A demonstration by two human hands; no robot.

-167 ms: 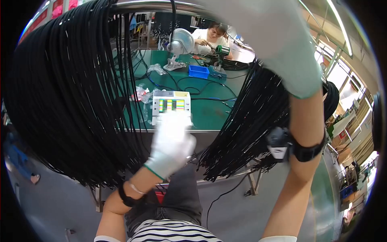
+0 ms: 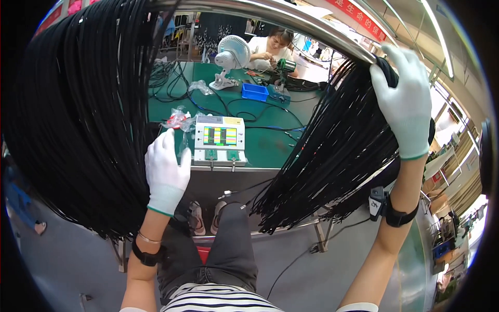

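Note:
White gloves cover both my hands. My left hand (image 2: 169, 165) is beside the inner edge of the left bundle of black cables (image 2: 78, 125), fingers stretched out and thumb apart. Whether its fingertips touch a cable, I cannot tell. My right hand (image 2: 408, 101) is at the top of the right bundle of black cables (image 2: 322, 145), where it hangs over the metal rail (image 2: 312, 31). Its fingers are spread, with the thumb against the cables. Between the bundles, a white tester (image 2: 219, 136) with a coloured screen and two green sockets stands at the table's near edge.
On the green table (image 2: 265, 140) are a white fan (image 2: 232, 54), a blue bin (image 2: 254, 92), loose cables and a plastic bag with something red (image 2: 178, 120). Across it a person works beside a green device (image 2: 286, 66). Cable ends with connectors (image 2: 226, 194) hang below the table edge.
My left hand has moved left, from in front of the tester to the left bundle. My right hand has come down from high near the camera to the top of the right bundle.

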